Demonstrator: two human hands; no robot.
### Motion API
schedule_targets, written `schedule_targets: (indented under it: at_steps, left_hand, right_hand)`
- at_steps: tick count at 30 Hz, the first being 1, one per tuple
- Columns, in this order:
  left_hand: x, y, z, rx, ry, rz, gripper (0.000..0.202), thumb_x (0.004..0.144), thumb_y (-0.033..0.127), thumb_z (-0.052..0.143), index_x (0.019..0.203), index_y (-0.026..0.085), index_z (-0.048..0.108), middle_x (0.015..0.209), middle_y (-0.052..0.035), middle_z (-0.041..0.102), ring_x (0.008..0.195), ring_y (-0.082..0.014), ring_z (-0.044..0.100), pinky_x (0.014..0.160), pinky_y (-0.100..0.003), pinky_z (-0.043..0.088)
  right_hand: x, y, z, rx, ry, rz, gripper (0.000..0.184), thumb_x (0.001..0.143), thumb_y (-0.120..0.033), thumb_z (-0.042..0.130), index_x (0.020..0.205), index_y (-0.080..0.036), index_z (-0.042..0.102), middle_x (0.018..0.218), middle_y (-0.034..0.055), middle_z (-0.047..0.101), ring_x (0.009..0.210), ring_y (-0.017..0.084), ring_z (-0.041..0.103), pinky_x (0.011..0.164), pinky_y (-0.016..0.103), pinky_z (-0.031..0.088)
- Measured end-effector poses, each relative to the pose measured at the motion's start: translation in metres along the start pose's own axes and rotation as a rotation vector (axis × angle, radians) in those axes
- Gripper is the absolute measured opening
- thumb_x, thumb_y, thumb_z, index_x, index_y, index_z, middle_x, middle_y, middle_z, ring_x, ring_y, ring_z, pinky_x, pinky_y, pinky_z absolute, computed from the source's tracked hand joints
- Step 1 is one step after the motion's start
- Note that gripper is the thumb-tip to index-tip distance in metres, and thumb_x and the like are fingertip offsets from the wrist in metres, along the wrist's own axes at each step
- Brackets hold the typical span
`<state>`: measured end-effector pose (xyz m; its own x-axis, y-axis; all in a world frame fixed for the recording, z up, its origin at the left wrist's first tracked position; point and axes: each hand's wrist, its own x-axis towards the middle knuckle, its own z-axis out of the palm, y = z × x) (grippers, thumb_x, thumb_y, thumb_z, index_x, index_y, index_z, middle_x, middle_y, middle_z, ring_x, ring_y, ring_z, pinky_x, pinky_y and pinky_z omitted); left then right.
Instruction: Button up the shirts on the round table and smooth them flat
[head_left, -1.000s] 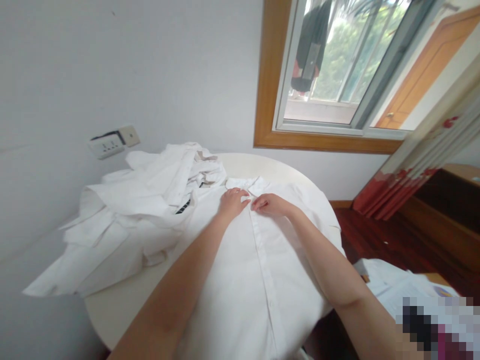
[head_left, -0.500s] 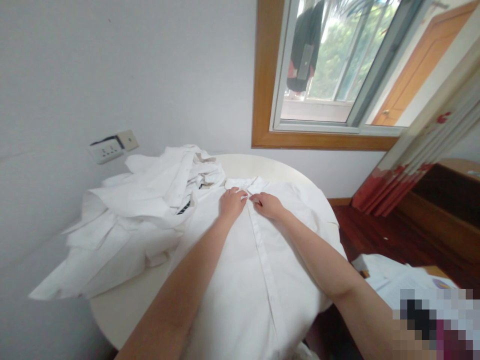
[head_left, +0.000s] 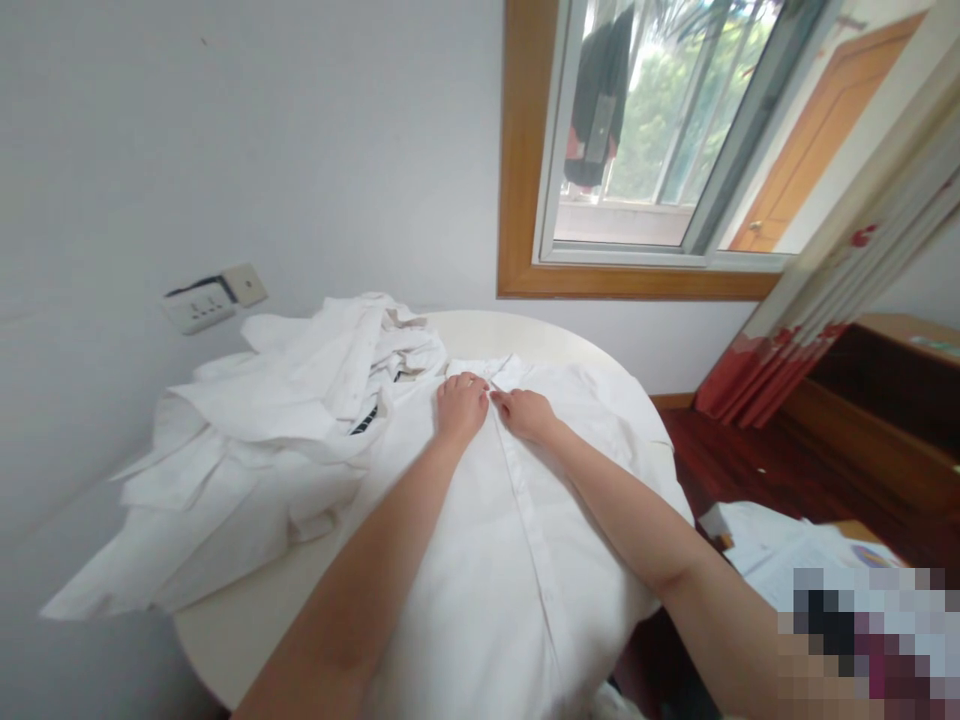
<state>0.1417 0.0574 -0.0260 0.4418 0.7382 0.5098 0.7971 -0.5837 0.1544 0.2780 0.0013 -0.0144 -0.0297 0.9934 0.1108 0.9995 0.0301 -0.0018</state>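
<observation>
A white button-front shirt (head_left: 480, 540) lies spread front up on a round cream table (head_left: 517, 325), its collar at the far end. Just below the collar, my left hand (head_left: 463, 407) and my right hand (head_left: 523, 413) meet at the top of the button placket. Fingers of both hands are closed in a pinch on the shirt's front edge. The button between them is too small to make out. To the left, a heap of crumpled white shirts (head_left: 262, 420) covers the table's side and hangs past its edge.
A wall socket (head_left: 199, 305) is behind the heap. Beyond the table are a wood-framed window (head_left: 517, 200) and a red-and-cream curtain (head_left: 739, 380). At the lower right, papers (head_left: 787, 545) lie on a low surface, with a wooden cabinet (head_left: 885, 410) farther back.
The view has shifted slightly. Both hands stay at the top of the placket, the right fingertips having come a little closer to the left ones.
</observation>
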Motion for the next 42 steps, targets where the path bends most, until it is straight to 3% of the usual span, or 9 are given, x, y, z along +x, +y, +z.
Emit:
schedule_targets:
  at_steps: [7,11,15,19,21,24,29,34,42]
  left_hand:
    - [-0.007,-0.004,0.008,-0.001,-0.116,0.023,0.028,0.089,0.038,0.047,0.113,0.028,0.057,0.125,-0.0079,0.053,0.119,-0.0260,0.043,0.098,-0.043,0.034]
    - [-0.007,-0.005,0.009,0.017,-0.134,0.011,0.029,0.089,0.039,0.046,0.114,0.029,0.057,0.128,-0.0077,0.051,0.122,-0.0254,0.041,0.100,-0.043,0.034]
    - [-0.006,-0.005,0.007,0.024,-0.097,0.059,0.030,0.091,0.040,0.042,0.113,0.027,0.058,0.131,-0.0082,0.050,0.124,-0.0246,0.041,0.103,-0.042,0.031]
    - [-0.004,-0.006,0.011,-0.008,-0.078,0.186,0.043,0.092,0.038,0.040,0.133,0.025,0.043,0.144,-0.0057,0.041,0.134,-0.0229,0.031,0.111,-0.042,0.022]
    - [-0.002,-0.007,0.014,-0.025,-0.149,0.237,0.048,0.093,0.037,0.038,0.139,0.024,0.035,0.148,-0.0046,0.036,0.136,-0.0210,0.029,0.112,-0.040,0.022]
    - [-0.001,-0.009,0.020,-0.019,-0.251,0.249,0.046,0.094,0.037,0.033,0.138,0.024,0.038,0.149,-0.0044,0.033,0.135,-0.0204,0.033,0.111,-0.040,0.025]
    - [-0.001,-0.009,0.022,-0.007,-0.277,0.217,0.046,0.095,0.039,0.031,0.137,0.024,0.040,0.150,-0.0037,0.031,0.136,-0.0216,0.032,0.111,-0.042,0.024]
    - [-0.002,-0.010,0.022,-0.030,-0.277,0.203,0.045,0.094,0.039,0.032,0.137,0.028,0.040,0.150,-0.0021,0.033,0.136,-0.0202,0.032,0.112,-0.041,0.023]
    - [-0.002,-0.010,0.023,-0.034,-0.269,0.196,0.045,0.094,0.038,0.032,0.136,0.027,0.042,0.150,-0.0019,0.033,0.135,-0.0217,0.033,0.111,-0.042,0.025]
  right_hand:
    - [0.000,0.022,0.003,0.225,0.044,-0.046,0.038,0.088,-0.020,0.041,0.120,-0.023,0.060,0.117,0.0034,0.064,0.106,0.017,0.058,0.089,0.025,0.042]
    - [-0.003,0.025,0.004,0.231,0.050,-0.062,0.036,0.087,-0.021,0.042,0.117,-0.026,0.062,0.115,0.0020,0.064,0.104,0.018,0.057,0.085,0.026,0.042]
    - [0.000,0.029,0.001,0.190,0.203,0.040,0.031,0.086,-0.020,0.042,0.107,-0.024,0.066,0.105,0.0064,0.063,0.101,0.021,0.053,0.084,0.029,0.040]
    - [0.007,0.043,0.003,0.162,0.328,0.218,0.027,0.086,-0.019,0.043,0.103,-0.017,0.064,0.110,0.0117,0.056,0.106,0.023,0.046,0.091,0.032,0.036]
    - [0.009,0.053,0.009,0.169,0.312,0.289,0.033,0.087,-0.019,0.042,0.115,-0.016,0.058,0.119,0.0124,0.054,0.112,0.023,0.044,0.094,0.033,0.035]
    - [0.010,0.065,0.021,0.164,0.192,0.313,0.042,0.093,-0.029,0.035,0.134,-0.024,0.044,0.139,0.0078,0.043,0.129,0.024,0.033,0.104,0.042,0.028]
    - [0.020,0.071,0.028,0.151,0.009,0.355,0.052,0.095,-0.052,0.021,0.142,-0.033,0.031,0.152,0.0053,0.024,0.139,0.030,0.017,0.107,0.059,0.013]
    - [0.037,0.061,0.019,0.159,-0.052,0.428,0.051,0.092,-0.056,0.023,0.138,-0.039,0.037,0.145,0.0101,0.032,0.135,0.039,0.021,0.096,0.072,0.015]
    - [0.041,0.050,0.017,0.102,0.058,0.461,0.045,0.093,-0.044,0.027,0.135,-0.035,0.042,0.137,0.0129,0.039,0.127,0.040,0.030,0.092,0.074,0.016]
